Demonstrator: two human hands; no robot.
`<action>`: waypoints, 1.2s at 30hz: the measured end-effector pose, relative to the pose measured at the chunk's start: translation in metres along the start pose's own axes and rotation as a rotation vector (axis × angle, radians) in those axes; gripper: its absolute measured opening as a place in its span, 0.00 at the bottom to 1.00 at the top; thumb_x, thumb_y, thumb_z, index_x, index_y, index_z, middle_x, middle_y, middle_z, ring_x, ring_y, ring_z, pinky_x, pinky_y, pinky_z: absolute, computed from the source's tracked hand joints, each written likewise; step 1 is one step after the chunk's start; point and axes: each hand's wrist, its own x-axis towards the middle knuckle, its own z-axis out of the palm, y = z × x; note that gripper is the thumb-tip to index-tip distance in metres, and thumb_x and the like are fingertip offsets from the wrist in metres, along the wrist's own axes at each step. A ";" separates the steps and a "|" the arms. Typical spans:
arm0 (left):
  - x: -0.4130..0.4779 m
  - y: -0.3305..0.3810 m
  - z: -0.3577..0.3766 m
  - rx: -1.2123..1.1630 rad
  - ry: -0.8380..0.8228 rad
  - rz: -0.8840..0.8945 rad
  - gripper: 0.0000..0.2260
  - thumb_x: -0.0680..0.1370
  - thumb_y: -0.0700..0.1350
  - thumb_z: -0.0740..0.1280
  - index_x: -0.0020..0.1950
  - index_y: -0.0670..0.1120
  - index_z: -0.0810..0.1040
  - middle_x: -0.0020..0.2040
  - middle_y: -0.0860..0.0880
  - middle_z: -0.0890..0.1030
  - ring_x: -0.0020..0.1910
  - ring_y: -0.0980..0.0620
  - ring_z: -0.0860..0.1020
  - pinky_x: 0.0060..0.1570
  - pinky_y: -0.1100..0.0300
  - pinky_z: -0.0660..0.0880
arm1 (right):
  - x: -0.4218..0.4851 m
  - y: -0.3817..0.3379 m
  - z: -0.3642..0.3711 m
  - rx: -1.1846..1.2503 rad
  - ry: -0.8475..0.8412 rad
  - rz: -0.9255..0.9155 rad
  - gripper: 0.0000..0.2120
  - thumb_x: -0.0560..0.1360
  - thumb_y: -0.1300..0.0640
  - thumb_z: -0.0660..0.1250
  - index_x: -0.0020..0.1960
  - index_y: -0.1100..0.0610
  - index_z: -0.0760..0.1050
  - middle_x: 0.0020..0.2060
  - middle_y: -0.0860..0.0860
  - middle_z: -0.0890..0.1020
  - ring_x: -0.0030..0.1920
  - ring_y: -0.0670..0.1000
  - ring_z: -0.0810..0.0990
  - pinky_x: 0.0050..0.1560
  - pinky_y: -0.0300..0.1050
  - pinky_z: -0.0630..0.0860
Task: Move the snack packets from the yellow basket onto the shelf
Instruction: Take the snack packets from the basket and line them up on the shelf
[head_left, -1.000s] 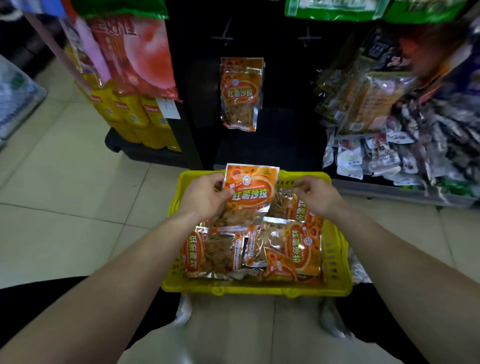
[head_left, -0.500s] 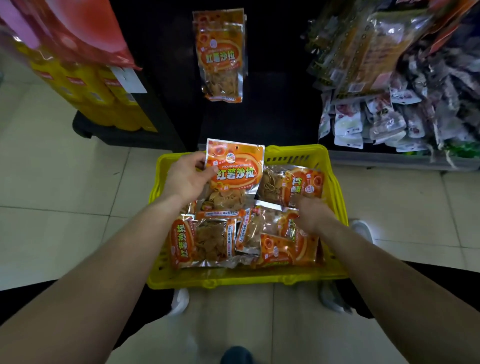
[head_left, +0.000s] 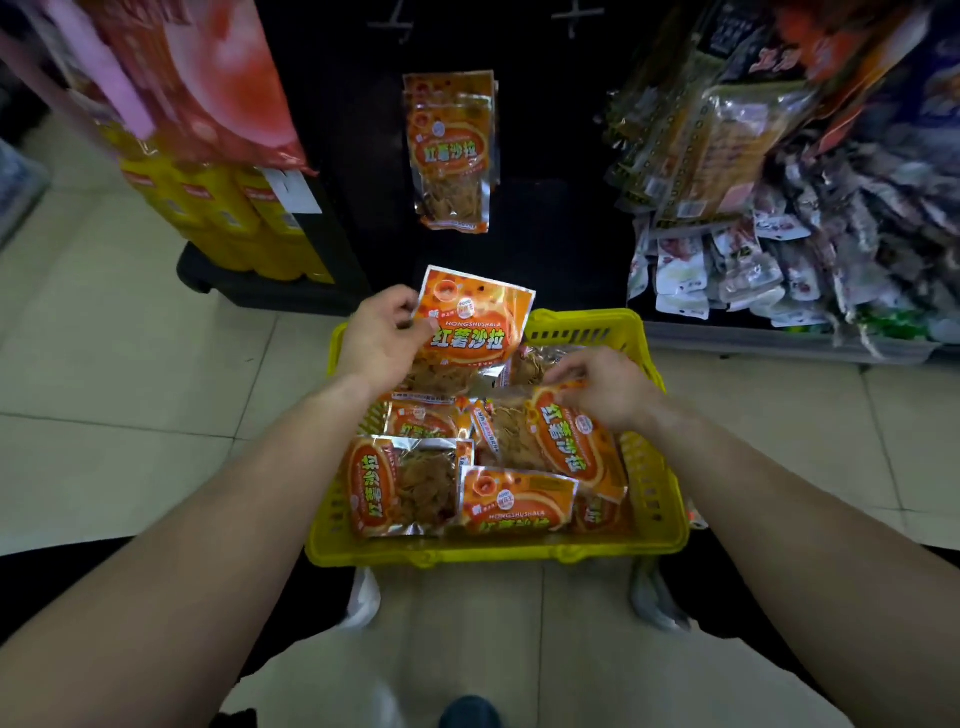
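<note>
OK, we see one snack packet (head_left: 472, 332) upright in the left hand (head_left: 382, 345), fingers (head_left: 402, 304) curled round its left edge, raised over the far side of the yellow basket (head_left: 493, 556). Right hand (head_left: 608, 387) pinches the top edge of a second packet (head_left: 566, 447) resting on the pile in the basket's right half. More packets (head_left: 400, 486) lie flat and overlapping in the basket. The basket sits on the tiled floor (head_left: 130, 364) in front of the dark shelf (head_left: 545, 130), where we see a bunch of the same packets (head_left: 452, 150) hanging. Other bagged goods (head_left: 727, 156) hang to the right.
</note>
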 end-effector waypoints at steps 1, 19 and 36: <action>-0.001 0.007 -0.003 0.003 -0.002 0.016 0.02 0.79 0.48 0.70 0.47 0.54 0.78 0.46 0.60 0.83 0.49 0.62 0.80 0.41 0.62 0.76 | -0.002 -0.012 -0.008 -0.009 0.013 -0.033 0.07 0.73 0.58 0.75 0.46 0.45 0.82 0.42 0.34 0.79 0.42 0.31 0.76 0.40 0.20 0.65; -0.069 0.131 -0.050 -0.332 -0.198 0.260 0.04 0.79 0.46 0.70 0.50 0.52 0.85 0.46 0.51 0.87 0.46 0.53 0.85 0.43 0.63 0.80 | -0.083 -0.146 -0.132 0.005 0.416 -0.337 0.07 0.69 0.46 0.78 0.39 0.42 0.79 0.37 0.38 0.81 0.42 0.37 0.79 0.37 0.39 0.77; -0.043 0.144 -0.027 -0.315 -0.138 0.274 0.06 0.77 0.45 0.72 0.53 0.49 0.84 0.47 0.52 0.86 0.48 0.53 0.85 0.48 0.56 0.82 | -0.032 -0.152 -0.139 0.030 0.406 -0.334 0.10 0.68 0.44 0.78 0.42 0.47 0.80 0.38 0.43 0.83 0.41 0.44 0.82 0.43 0.52 0.81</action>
